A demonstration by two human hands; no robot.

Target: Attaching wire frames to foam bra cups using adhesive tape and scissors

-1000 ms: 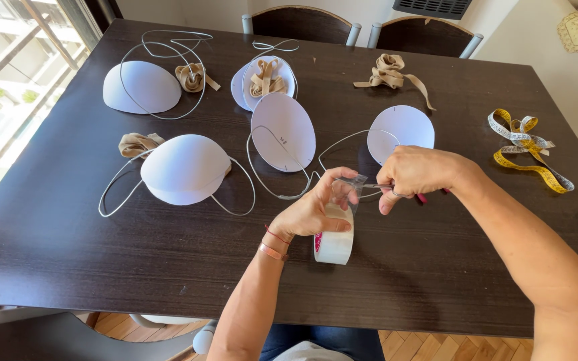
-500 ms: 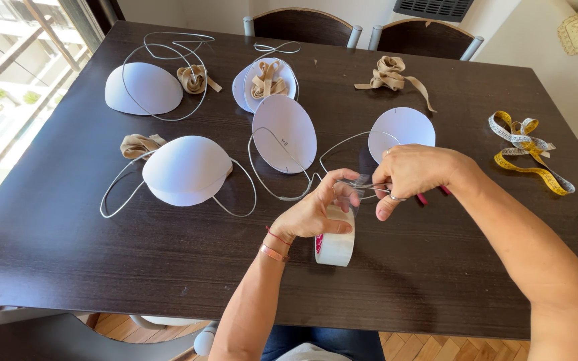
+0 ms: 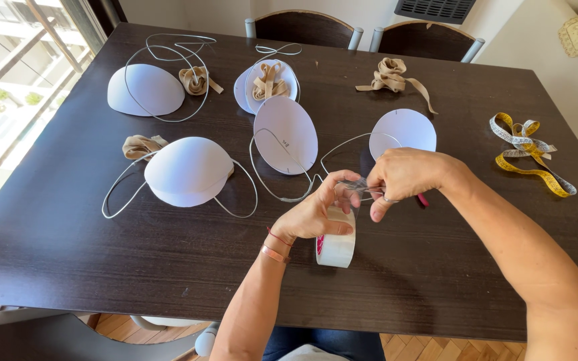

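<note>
Left hand grips clear tape roll, stood on edge on dark wood counter so it unspools. Right hand pinches the pulled strip taut by a bent wire. Smooth white domed cups lie nearby.

Bare table near left; wire loops, foam cups crowd centre beyond hands.

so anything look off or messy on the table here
Nothing spilled or damaged. The white foam cups, wire loops and beige strap bundles lie loosely scattered; the left hand holds the tape roll upright.
</note>
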